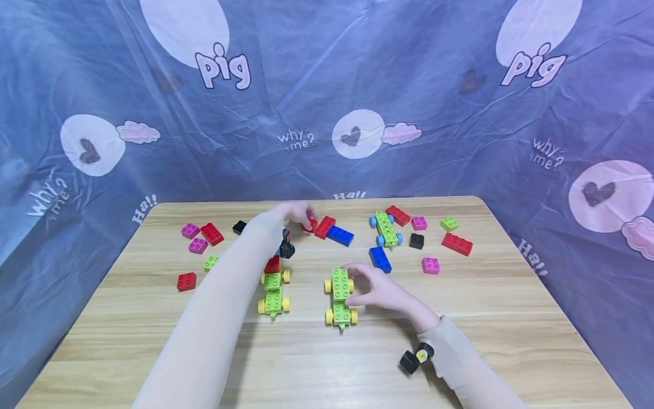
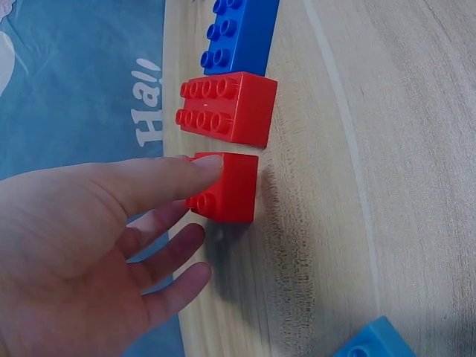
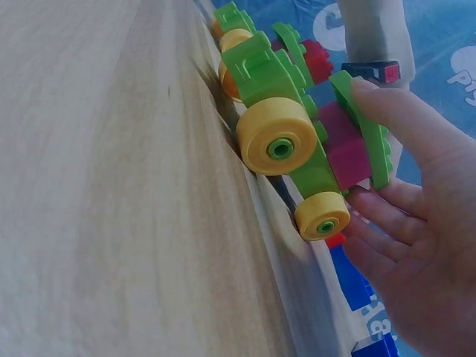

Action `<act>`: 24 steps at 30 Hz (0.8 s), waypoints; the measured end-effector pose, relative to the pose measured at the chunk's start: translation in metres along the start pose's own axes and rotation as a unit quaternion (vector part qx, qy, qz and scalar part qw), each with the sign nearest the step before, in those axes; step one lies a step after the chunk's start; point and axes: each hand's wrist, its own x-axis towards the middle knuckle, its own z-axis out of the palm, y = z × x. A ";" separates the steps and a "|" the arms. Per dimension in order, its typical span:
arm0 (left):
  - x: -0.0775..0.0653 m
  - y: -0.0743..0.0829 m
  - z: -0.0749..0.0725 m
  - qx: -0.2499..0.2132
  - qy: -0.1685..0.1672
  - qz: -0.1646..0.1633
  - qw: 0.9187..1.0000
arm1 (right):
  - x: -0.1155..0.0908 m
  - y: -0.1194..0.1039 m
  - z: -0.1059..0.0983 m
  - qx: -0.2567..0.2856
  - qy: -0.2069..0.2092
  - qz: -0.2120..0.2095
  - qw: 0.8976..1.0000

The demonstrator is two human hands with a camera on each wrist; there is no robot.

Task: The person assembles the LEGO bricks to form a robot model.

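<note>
At the table's far side, my left hand (image 1: 297,212) pinches a small red brick (image 2: 239,190), its thumb lying across the studs and the other fingers partly hidden behind. A longer red brick (image 2: 249,111) stands right beside it, with a blue brick (image 2: 253,37) beyond. Nearer the middle, my right hand (image 1: 380,288) holds a green toy car (image 1: 341,309) with yellow wheels. Its thumb and fingers span the raised green plate (image 1: 339,284), which sits on a magenta brick (image 3: 345,145). Left of it stands another yellow-wheeled car (image 1: 273,299), partly covered by my left forearm.
A green car base with blue wheels (image 1: 386,230) stands at the back right among loose bricks, including a blue brick (image 1: 380,259) and a red one (image 1: 457,243). More bricks, such as a red one (image 1: 186,282), lie at left. Patterned blue cloth (image 1: 306,85) hangs behind the table.
</note>
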 end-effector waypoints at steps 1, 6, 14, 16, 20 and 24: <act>0.009 -0.011 0.001 0.000 -0.004 0.004 1.000 | 0.000 0.000 0.000 0.000 0.000 0.001 1.000; -0.064 0.068 0.004 0.013 -0.020 -0.065 0.998 | 0.000 0.000 0.001 0.000 0.000 0.004 1.000; -0.234 0.242 0.001 -0.012 -0.036 -0.121 0.992 | -0.001 0.000 0.002 0.000 0.001 0.001 1.000; -0.232 0.242 0.001 -0.009 -0.045 -0.119 0.992 | -0.001 0.001 0.002 -0.001 0.002 0.001 1.000; -0.213 0.224 0.002 -0.023 -0.063 -0.120 0.991 | -0.001 0.001 0.002 -0.002 0.003 0.001 1.000; -0.187 0.200 0.001 -0.015 -0.082 -0.113 0.990 | 0.000 0.000 0.001 -0.001 0.003 0.000 1.000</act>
